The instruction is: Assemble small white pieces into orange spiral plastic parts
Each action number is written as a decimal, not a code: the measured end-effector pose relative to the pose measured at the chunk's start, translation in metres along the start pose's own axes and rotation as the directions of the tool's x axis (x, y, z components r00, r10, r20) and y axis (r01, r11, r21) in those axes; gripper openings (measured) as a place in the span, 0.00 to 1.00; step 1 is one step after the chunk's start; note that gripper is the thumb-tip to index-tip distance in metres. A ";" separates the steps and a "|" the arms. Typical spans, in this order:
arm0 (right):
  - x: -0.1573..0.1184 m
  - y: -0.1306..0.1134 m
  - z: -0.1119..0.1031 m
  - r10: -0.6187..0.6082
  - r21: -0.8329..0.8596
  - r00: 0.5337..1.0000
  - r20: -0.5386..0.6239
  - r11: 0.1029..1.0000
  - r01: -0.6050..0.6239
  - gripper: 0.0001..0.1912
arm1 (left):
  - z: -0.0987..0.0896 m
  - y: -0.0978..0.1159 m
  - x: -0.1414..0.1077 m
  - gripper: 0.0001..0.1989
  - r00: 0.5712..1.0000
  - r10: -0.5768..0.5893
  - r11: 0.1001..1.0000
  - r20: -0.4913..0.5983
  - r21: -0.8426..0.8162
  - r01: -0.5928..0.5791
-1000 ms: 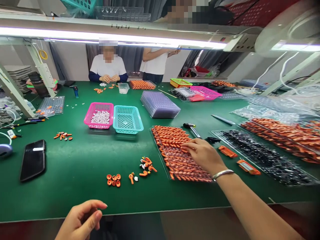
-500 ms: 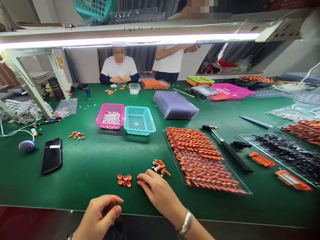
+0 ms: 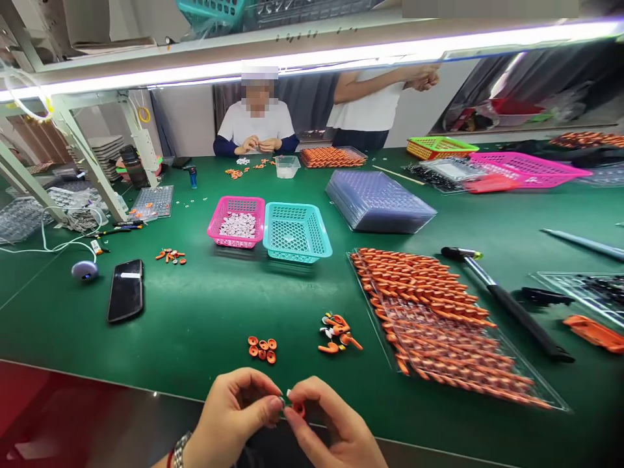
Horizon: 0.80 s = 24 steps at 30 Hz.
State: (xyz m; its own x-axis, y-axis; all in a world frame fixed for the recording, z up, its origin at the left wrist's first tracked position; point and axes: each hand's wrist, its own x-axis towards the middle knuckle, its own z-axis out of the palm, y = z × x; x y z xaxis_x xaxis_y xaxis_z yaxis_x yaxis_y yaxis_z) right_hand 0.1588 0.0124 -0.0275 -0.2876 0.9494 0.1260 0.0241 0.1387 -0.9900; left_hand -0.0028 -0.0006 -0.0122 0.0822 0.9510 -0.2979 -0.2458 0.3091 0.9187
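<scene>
At the table's near edge, both hands meet with their fingertips almost touching. My right hand [image 3: 336, 422] is closed, pinching a small orange round part [image 3: 299, 410]. A tiny white bit shows by its index fingertip. My left hand [image 3: 238, 413] pinches thumb to forefinger; a small greyish bit shows at the tips, too small to name. Just beyond lies a group of several orange cup-shaped parts [image 3: 262, 349]. To their right is a loose pile of orange, white and black pieces [image 3: 340, 333], some with stems.
A clear tray of orange parts [image 3: 439, 325] lies at right, beside a black-handled hammer [image 3: 526, 318]. Further back stand a pink basket [image 3: 214, 231] of white pieces, a turquoise basket [image 3: 297, 250] and stacked clear trays [image 3: 380, 201]. A phone [image 3: 125, 290] lies left. A person sits opposite.
My right hand has drawn back from beside the loose pile toward my left hand, now with an orange part in its fingers. My left hand's fingers have closed. The view has shifted.
</scene>
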 end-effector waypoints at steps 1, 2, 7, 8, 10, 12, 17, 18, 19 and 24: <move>0.001 0.000 0.000 -0.048 -0.075 0.999 0.016 0.996 0.049 0.02 | 0.000 -0.001 -0.001 0.14 1.000 0.023 0.999 -0.021 0.039 -0.022; 0.001 -0.001 0.000 -0.087 -0.142 0.996 0.034 0.986 0.091 0.04 | 0.000 -0.002 -0.003 0.12 0.998 0.057 0.994 -0.041 0.097 -0.053; 0.002 -0.003 0.000 -0.118 -0.287 0.993 0.020 0.951 0.119 0.08 | 0.000 -0.003 -0.009 0.03 0.950 0.313 0.833 -0.015 0.485 -0.267; 0.002 -0.003 -0.001 -0.114 -0.295 0.993 0.018 0.949 0.114 0.09 | -0.002 -0.001 -0.008 0.04 0.942 0.334 0.794 0.023 0.532 -0.295; 0.002 -0.004 -0.004 -0.108 -0.315 0.993 0.042 0.942 0.116 0.09 | -0.008 0.006 0.000 0.05 0.930 0.359 0.700 0.083 0.635 -0.327; 0.004 -0.003 -0.009 -0.107 -0.338 0.992 0.069 0.933 0.124 0.10 | -0.017 0.015 0.014 0.07 0.914 0.392 0.550 0.103 0.770 -0.323; 0.006 0.000 -0.016 -0.098 -0.341 0.992 0.079 0.933 0.119 0.09 | -0.033 0.028 0.056 0.10 0.919 0.364 0.312 0.149 0.911 -0.271; 0.006 0.001 -0.016 -0.100 -0.329 0.993 0.069 0.937 0.117 0.09 | -0.034 0.027 0.061 0.10 0.923 0.348 0.289 0.168 0.917 -0.275; 0.005 0.002 -0.016 -0.102 -0.312 0.993 0.054 0.943 0.113 0.08 | -0.034 0.026 0.065 0.10 0.925 0.332 0.267 0.182 0.923 -0.278; 0.001 0.007 -0.007 -0.009 -0.079 0.999 -0.043 0.997 0.005 0.11 | -0.028 0.026 0.060 0.11 0.926 0.344 0.221 0.154 0.945 -0.240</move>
State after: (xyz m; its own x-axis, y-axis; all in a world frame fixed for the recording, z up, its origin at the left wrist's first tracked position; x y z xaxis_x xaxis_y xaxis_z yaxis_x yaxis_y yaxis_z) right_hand 0.1656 0.0159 -0.0336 -0.2469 0.9593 0.1370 0.0986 0.1655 -0.9813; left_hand -0.0315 0.0642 -0.0138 0.1408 0.9868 0.0798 0.8390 -0.1617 0.5196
